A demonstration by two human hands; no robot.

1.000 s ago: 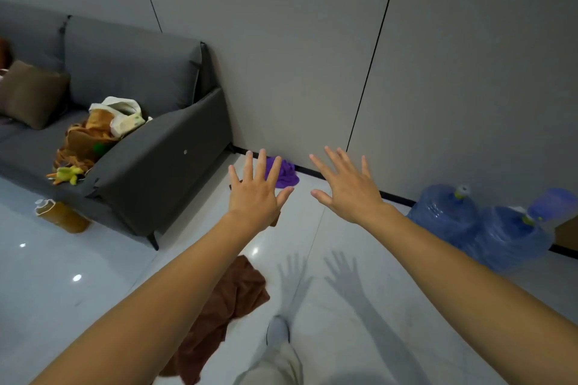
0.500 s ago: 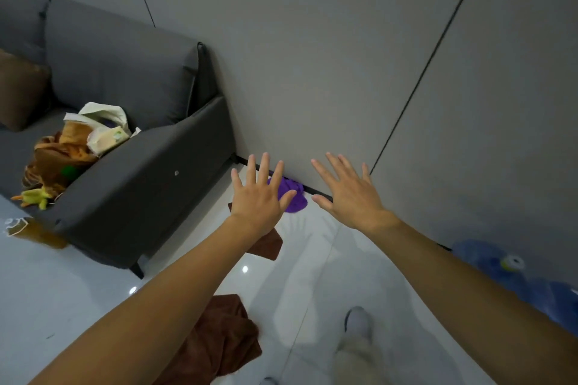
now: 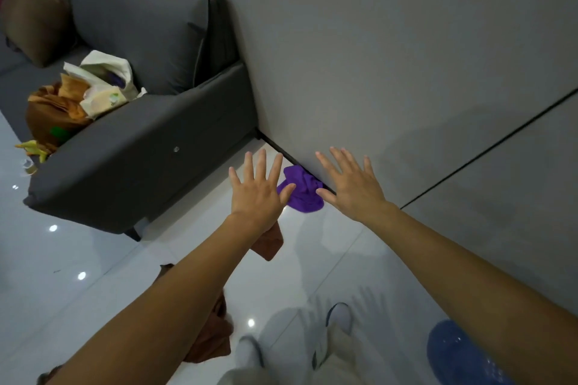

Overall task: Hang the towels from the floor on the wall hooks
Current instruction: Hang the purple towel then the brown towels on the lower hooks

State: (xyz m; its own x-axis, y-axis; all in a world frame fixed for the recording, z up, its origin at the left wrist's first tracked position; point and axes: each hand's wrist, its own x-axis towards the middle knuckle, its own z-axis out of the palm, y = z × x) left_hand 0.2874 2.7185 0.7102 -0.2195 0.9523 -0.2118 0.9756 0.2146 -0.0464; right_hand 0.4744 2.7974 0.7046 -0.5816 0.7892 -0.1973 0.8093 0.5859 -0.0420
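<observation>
Lying against wall (image 3: 391, 78), purple towel (image 3: 304, 197) between left grip (image 3: 256, 197) and right grip (image 3: 353, 191), both splayed wide, empty

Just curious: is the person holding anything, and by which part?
Nothing. The left hand and right hand are spread open, empty; the purple towel lies on the floor.

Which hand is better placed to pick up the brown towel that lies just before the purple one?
Left, probably. The left hand hangs open almost directly over the brown towel, which shows beside its wrist. The right hand, also open, is on the purple towel's other side, by the wall.
</observation>
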